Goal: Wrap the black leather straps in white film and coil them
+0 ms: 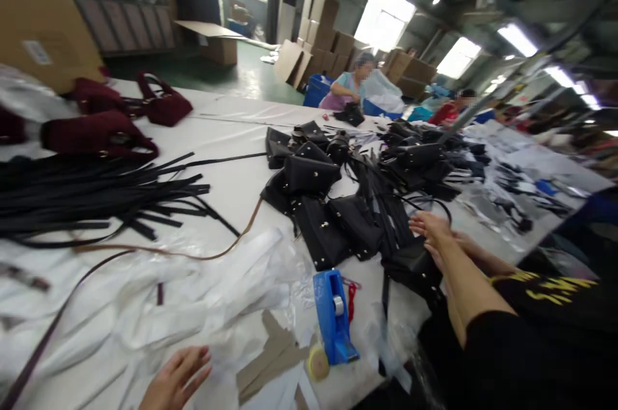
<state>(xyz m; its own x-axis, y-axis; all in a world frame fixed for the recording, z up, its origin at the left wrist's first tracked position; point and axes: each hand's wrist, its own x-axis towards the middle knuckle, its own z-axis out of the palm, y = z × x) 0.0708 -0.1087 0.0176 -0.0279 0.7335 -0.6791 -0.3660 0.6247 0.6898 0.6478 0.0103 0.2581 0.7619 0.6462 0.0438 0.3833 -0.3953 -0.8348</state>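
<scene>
My left hand (176, 378) reaches in at the bottom edge, its fingers loosely stretched and a little apart, with nothing visible in them. It is over crumpled clear plastic wrapping and white sheets (168, 320). Just to its right lie grey-brown paper strips (268, 358). Farther right stand a blue tape dispenser (332, 320) and a yellowish tape roll (318, 363). My right hand is out of view. The hands (432, 230) at the right belong to a co-worker in a black shirt with yellow lettering, close to a black bag (412, 265).
Small black bags (311, 175) are heaped mid-table. Black straps (96, 197) and dark red bags (101, 130) lie on the left, with a brown strap (193, 257) across the wrapping. Another person (345, 91) works at the table's far side. Cardboard boxes (321, 30) stand behind.
</scene>
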